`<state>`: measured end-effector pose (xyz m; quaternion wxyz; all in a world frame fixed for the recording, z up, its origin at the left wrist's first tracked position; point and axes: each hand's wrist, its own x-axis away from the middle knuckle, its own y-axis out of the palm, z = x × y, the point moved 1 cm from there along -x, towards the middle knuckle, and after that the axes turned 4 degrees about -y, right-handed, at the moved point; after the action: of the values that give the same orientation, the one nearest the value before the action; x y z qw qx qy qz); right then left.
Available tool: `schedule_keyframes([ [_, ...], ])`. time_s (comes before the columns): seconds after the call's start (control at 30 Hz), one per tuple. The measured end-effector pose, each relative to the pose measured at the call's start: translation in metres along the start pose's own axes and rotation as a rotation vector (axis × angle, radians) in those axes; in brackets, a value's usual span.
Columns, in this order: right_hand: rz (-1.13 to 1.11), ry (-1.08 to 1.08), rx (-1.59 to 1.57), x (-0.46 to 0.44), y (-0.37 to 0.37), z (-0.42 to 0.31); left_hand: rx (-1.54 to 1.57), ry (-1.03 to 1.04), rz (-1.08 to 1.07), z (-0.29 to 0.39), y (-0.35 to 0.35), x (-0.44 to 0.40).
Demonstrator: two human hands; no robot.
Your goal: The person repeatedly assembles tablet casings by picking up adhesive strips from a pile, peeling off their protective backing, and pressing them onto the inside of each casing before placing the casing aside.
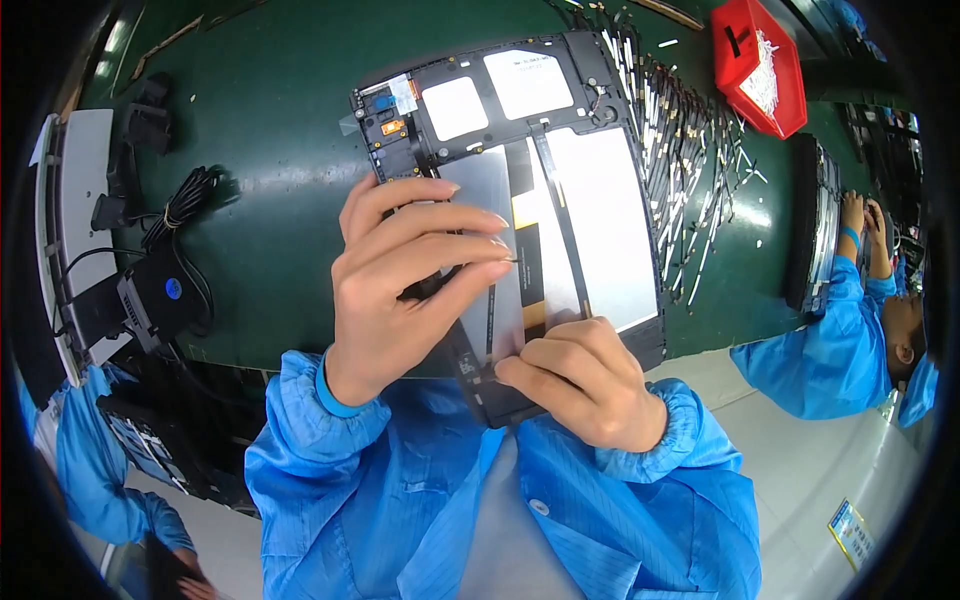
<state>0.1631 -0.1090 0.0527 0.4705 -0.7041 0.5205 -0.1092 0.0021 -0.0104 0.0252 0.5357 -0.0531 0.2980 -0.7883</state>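
Note:
An opened tablet (pixel 615 240) lies tilted in front of me, its black frame, silvery inner plates and dark ribbon cables showing. My left hand (pixel 400 285) reaches over its left side. The thumb and fingertips there are drawn together above the middle; a tiny dark tip shows at them, too small to name. At the lower edge, my right hand (pixel 590 385) is curled, with fingertips pressed together by the end of a ribbon strip (pixel 490 330). Whatever those fingertips pinch is hidden. A blue band (pixel 340 390) circles my left wrist.
Many thin black-and-white strips (pixel 690 160) lie right of the tablet on the green table (pixel 270 120). Beyond them stands a red bin (pixel 735 70) with white pieces. Cables and a black adapter (pixel 160 295) sit left. A dark stack (pixel 815 225) and a co-worker's sleeve (pixel 820 350) are right.

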Motion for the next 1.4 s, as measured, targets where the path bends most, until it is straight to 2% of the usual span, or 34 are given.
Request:
schedule_keyframes([
  [0.43,0.001,0.005,-0.007,0.000,-0.001,0.000,-0.102,0.053,-0.062,0.009,-0.004,-0.006],
  [0.5,-0.005,-0.003,0.015,-0.001,-0.001,0.001,0.006,-0.100,-0.011,0.015,-0.004,-0.008],
  [0.6,-0.023,-0.021,0.045,0.000,-0.001,0.001,0.042,-0.169,0.008,0.018,-0.002,-0.005],
  [0.63,-0.034,-0.027,0.052,0.000,-0.001,0.000,0.040,-0.167,0.010,0.015,-0.001,-0.002],
  [0.7,-0.045,-0.032,0.067,-0.001,-0.001,0.000,0.223,-0.011,0.089,-0.001,0.003,0.011],
  [0.73,-0.058,-0.031,0.083,-0.001,-0.002,-0.001,0.062,0.119,0.010,-0.011,-0.001,0.019],
  [0.77,-0.059,-0.031,0.081,-0.002,-0.004,-0.002,0.061,0.117,0.010,-0.010,-0.006,0.026],
  [0.87,-0.099,-0.023,0.102,-0.006,-0.007,-0.005,-0.377,0.117,-0.186,-0.005,-0.012,0.048],
  [1.0,-0.152,0.026,0.122,-0.011,-0.012,-0.012,-0.446,0.137,-0.168,-0.005,-0.013,0.033],
  [1.07,-0.158,0.057,0.111,-0.013,-0.018,-0.012,-0.413,0.119,-0.148,-0.005,-0.013,0.013],
  [1.13,-0.141,0.186,-0.135,-0.016,-0.029,-0.006,-0.354,0.145,-0.086,-0.010,-0.013,-0.002],
  [1.27,-0.181,0.236,-0.116,-0.025,-0.038,-0.007,-0.252,0.105,-0.043,-0.007,-0.009,-0.015],
  [1.3,-0.279,0.214,-0.034,-0.026,-0.037,-0.009,-0.250,0.112,-0.048,-0.005,-0.006,-0.016],
  [1.33,-0.378,0.189,0.048,-0.026,-0.035,-0.012,-0.169,0.042,-0.023,-0.003,-0.005,-0.016],
  [1.4,-0.419,0.166,0.101,-0.020,-0.030,-0.018,-0.019,-0.158,-0.021,0.005,-0.006,-0.015],
])
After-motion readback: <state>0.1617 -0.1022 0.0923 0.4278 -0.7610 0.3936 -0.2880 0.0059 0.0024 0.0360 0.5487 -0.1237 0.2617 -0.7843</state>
